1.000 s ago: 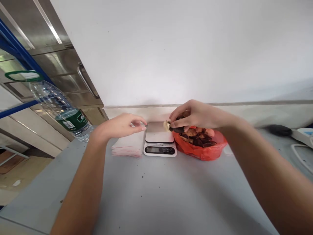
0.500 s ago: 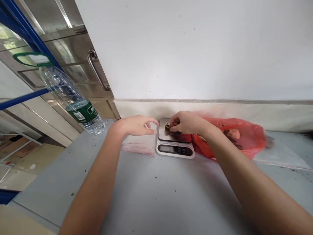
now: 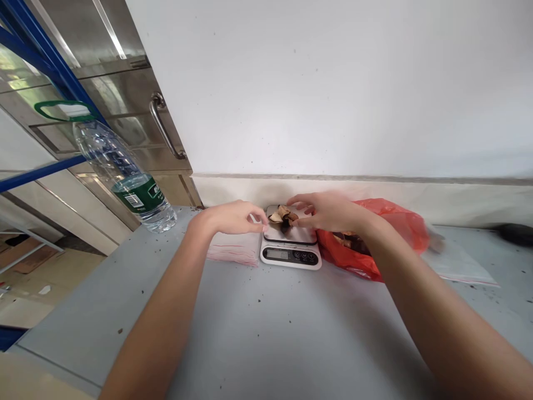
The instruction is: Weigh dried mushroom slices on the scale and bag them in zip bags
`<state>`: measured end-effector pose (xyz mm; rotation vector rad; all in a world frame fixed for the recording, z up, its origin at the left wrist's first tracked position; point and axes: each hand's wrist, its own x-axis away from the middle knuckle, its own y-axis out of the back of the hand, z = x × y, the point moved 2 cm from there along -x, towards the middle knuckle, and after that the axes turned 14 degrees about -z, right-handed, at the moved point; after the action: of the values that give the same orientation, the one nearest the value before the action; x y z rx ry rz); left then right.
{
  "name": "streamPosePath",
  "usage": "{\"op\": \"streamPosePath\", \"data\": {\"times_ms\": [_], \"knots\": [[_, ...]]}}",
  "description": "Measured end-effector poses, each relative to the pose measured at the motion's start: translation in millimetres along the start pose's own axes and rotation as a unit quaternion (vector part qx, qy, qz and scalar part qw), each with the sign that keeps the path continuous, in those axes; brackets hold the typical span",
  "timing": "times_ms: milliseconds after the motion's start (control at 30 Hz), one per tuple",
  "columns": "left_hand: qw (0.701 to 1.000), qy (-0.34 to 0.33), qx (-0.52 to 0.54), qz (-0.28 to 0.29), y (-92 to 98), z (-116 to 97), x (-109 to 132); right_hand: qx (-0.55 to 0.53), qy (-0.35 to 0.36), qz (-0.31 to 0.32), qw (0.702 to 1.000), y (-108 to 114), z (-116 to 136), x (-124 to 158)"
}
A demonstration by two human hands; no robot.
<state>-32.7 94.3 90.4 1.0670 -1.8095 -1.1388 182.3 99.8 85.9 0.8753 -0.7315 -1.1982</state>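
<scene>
A small heap of dried brown and cream pieces point(image 3: 283, 215) lies on the metal plate of a white digital kitchen scale point(image 3: 291, 261). Over the plate's right side, my right hand point(image 3: 322, 211) has its fingers apart, the tips close beside the heap. My left hand point(image 3: 237, 216) hovers at the scale's left edge, its fingers curved and nothing visible in them. Below it lies a stack of clear zip bags point(image 3: 235, 247) with red lines. To the right of the scale, partly behind my right forearm, an open red plastic bag point(image 3: 350, 258) holds more dried pieces.
A large water bottle point(image 3: 125, 172) with a green handle stands at the table's left edge. Another clear bag point(image 3: 458, 264) lies right of the red bag, and a dark object point(image 3: 516, 234) sits farther right. Behind the grey table point(image 3: 250, 344) rises a white wall point(image 3: 333, 89).
My right hand has opened and drawn slightly back from the dried pieces, which now lie heaped on the plate. My left hand stays by the scale's left edge. The view has shifted slightly.
</scene>
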Motion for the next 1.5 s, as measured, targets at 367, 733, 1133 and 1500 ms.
{"op": "streamPosePath", "data": {"times_ms": [367, 733, 1133, 1500], "knots": [[0.998, 0.065, 0.006, -0.012, 9.1, 13.4, 3.6, 0.053, 0.021, -0.019, 0.998, -2.8, -3.3, -3.0], [0.988, 0.122, -0.045, 0.081, 17.7, 33.4, 19.6, -0.007, 0.021, -0.078, 0.997, 1.2, -5.2, 0.9], [0.994, 0.095, -0.041, 0.034, 25.5, 27.0, 24.0, -0.005, 0.016, -0.137, 0.990, -9.7, 14.8, 5.2], [0.994, 0.097, -0.047, 0.036, 26.6, 25.2, 24.0, 0.041, -0.039, -0.096, 0.994, -14.3, 8.6, 5.7]]}}
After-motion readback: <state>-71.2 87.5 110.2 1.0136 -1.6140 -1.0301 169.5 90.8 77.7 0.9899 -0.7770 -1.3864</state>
